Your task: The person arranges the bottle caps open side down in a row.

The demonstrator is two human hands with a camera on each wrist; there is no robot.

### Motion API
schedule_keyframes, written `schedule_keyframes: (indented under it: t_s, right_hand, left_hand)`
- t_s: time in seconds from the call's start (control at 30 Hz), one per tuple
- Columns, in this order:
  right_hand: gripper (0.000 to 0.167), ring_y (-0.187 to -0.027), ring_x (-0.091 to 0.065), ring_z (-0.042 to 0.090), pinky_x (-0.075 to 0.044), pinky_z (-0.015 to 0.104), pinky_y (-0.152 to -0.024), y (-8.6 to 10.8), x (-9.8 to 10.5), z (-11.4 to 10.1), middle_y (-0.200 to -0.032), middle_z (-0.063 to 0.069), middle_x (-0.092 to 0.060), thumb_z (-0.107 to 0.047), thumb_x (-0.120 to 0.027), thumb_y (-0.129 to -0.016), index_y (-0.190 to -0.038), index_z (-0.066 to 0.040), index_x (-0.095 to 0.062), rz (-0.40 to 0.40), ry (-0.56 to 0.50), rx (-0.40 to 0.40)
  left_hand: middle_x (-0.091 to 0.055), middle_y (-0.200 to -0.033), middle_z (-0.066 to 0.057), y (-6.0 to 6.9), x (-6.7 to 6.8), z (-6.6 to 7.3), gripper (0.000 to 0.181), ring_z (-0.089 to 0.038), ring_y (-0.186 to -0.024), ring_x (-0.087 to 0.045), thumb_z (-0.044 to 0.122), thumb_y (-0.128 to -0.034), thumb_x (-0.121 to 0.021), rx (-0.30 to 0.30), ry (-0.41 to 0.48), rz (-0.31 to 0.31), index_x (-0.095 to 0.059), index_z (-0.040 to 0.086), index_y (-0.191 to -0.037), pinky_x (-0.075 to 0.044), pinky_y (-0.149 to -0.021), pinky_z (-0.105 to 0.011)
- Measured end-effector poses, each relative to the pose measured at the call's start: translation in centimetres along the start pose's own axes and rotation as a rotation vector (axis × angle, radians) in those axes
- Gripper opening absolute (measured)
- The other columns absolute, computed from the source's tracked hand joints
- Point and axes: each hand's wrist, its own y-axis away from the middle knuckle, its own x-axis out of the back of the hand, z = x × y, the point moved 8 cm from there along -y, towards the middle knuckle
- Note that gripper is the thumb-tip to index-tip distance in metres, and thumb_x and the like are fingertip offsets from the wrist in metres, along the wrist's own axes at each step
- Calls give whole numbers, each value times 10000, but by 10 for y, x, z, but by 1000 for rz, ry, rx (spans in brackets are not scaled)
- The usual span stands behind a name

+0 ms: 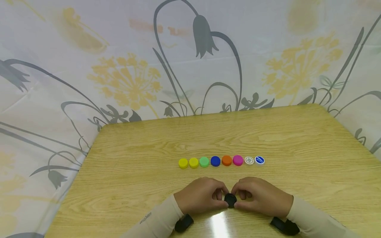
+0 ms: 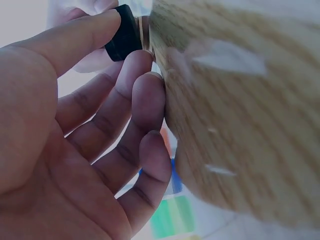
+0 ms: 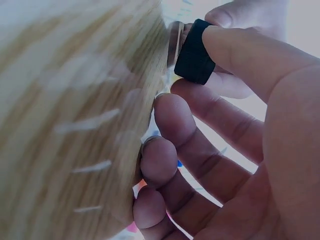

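Note:
A small black bottle cap (image 1: 230,200) is between my two hands near the front of the wooden table. My left hand (image 1: 205,195) pinches its left side with thumb and forefinger. From the opposite side, the thumb and forefinger of my right hand (image 1: 262,197) grip it too. Both wrist views show the cap's ridged side, the black cap (image 2: 123,34) on the left and the same cap (image 3: 196,54) on the right, close to the tabletop. Whether it touches the wood cannot be told. The other fingers of each hand are bent, their tips near the table.
Beyond the hands runs a row of caps: two yellow (image 1: 183,163), then light green (image 1: 204,162), blue (image 1: 215,161), orange (image 1: 227,160), pink (image 1: 237,160), white with a printed mark (image 1: 249,160), and blue-and-white (image 1: 259,160). A flower-patterned cloth (image 1: 184,66) hangs behind the table (image 1: 134,148).

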Motion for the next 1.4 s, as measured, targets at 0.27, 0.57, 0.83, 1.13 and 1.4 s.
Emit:
schedule_keyframes:
  t_s: [0.27,0.57,0.83,1.13,1.4]
  right_hand:
    - [188,-714,-506,-44,-483,184,-618,0,1,5,-814,-180,-560,-360,-695,-943,-1058,-212,-681,22,-88,-30]
    - [221,-729,-538,-40,-507,200,-618,1,4,5,-860,-141,-613,-329,-696,-944,-1087,-161,-684,43,-154,-31]
    - [263,-714,-554,-34,-507,207,-614,0,5,8,-839,-139,-624,-325,-703,-939,-1119,-135,-673,52,-174,-70]
    - [311,-853,-678,31,-559,230,-723,0,4,10,-949,-53,-735,-261,-705,-944,-1191,-86,-634,51,-321,-113]
    - [299,-863,-687,65,-544,220,-757,0,4,14,-951,-26,-749,-204,-610,-1008,-1266,-54,-608,49,-397,-183]
  left_hand:
    - [-695,-850,153,-1,6,-6,213,102,-722,-570,286,-903,-758,28,132,61,-724,156,-1068,-486,-673,-117]
    - [-727,-868,153,-2,9,-7,227,109,-748,-605,326,-953,-692,25,179,72,-733,153,-1094,-499,-680,-118]
    - [-745,-872,99,-3,10,-13,208,69,-708,-634,258,-936,-717,65,315,75,-719,128,-1099,-528,-660,-148]
    - [-732,-851,86,-3,12,-16,218,19,-684,-655,242,-903,-754,76,385,115,-698,146,-1091,-545,-615,-183]
    - [-723,-867,77,-3,19,-16,233,42,-684,-631,203,-876,-783,49,334,188,-704,141,-1086,-539,-646,-159]
